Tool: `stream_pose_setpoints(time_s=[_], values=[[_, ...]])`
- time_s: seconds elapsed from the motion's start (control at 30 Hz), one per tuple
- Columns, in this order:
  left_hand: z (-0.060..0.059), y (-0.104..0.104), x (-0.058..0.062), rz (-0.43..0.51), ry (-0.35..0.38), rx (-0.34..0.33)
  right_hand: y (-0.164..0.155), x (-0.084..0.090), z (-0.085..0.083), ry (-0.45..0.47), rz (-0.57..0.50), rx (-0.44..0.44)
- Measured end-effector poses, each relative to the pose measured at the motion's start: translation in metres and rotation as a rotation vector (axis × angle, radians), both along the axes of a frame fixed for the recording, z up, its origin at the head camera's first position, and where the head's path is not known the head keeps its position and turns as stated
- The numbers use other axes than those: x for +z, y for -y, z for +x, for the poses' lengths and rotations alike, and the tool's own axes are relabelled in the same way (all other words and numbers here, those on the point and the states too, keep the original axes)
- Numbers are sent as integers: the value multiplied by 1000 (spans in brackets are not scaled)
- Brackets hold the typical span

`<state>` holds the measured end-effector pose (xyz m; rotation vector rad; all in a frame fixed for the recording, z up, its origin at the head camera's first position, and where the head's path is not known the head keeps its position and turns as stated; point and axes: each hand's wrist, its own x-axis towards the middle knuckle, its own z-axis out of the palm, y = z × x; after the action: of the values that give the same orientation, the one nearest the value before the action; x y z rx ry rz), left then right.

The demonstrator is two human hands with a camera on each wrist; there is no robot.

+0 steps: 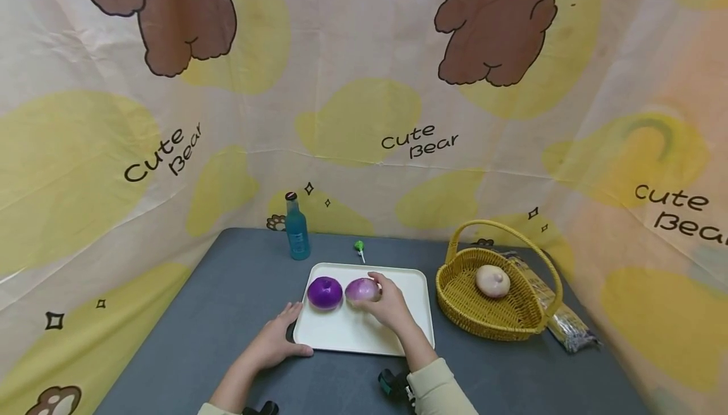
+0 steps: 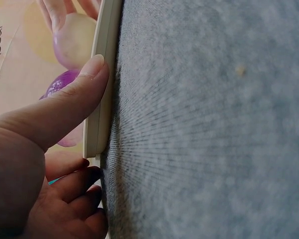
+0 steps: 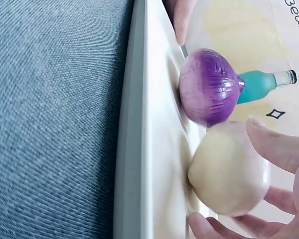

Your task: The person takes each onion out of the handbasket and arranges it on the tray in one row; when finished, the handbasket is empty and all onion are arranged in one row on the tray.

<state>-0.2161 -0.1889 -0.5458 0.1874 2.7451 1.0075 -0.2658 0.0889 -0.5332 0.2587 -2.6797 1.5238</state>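
On the white tray (image 1: 375,333) sits a glossy dark purple onion (image 1: 325,293), at the left. Beside it, my right hand (image 1: 392,304) grips a paler onion (image 1: 359,290), white with a purple blush, thumb on one side and fingers on the other. In the right wrist view this pale onion (image 3: 229,169) is close over the tray and right up against the purple onion (image 3: 209,87). My left hand (image 1: 279,339) holds the tray's near left corner, its thumb (image 2: 72,102) along the front edge and its fingers bent at the left side.
A yellow woven basket (image 1: 472,326) with a tall handle stands right of the tray, a whitish onion (image 1: 492,281) inside. Behind it lies a clear plastic packet (image 1: 569,326). A blue bottle (image 1: 297,232) and a green lollipop (image 1: 359,246) are behind the tray, before the cloth backdrop.
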Motion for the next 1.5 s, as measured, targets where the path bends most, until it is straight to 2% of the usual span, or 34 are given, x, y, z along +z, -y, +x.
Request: stream_pose_setpoints(time_s=[0.33,0.6,1.03,1.5], values=[[-1,1,-3,-3,7,-1,-5,7,2,5,-2,-8],[-3,2,-4,-5,43,2,-13,30,7,-9,-7,-25],[-1,0,1,-3,28,-9,-30,63,17,-86,-33,-47],[0,-1,4,12,41,-13,-59,76,23,-102,-37,-116]])
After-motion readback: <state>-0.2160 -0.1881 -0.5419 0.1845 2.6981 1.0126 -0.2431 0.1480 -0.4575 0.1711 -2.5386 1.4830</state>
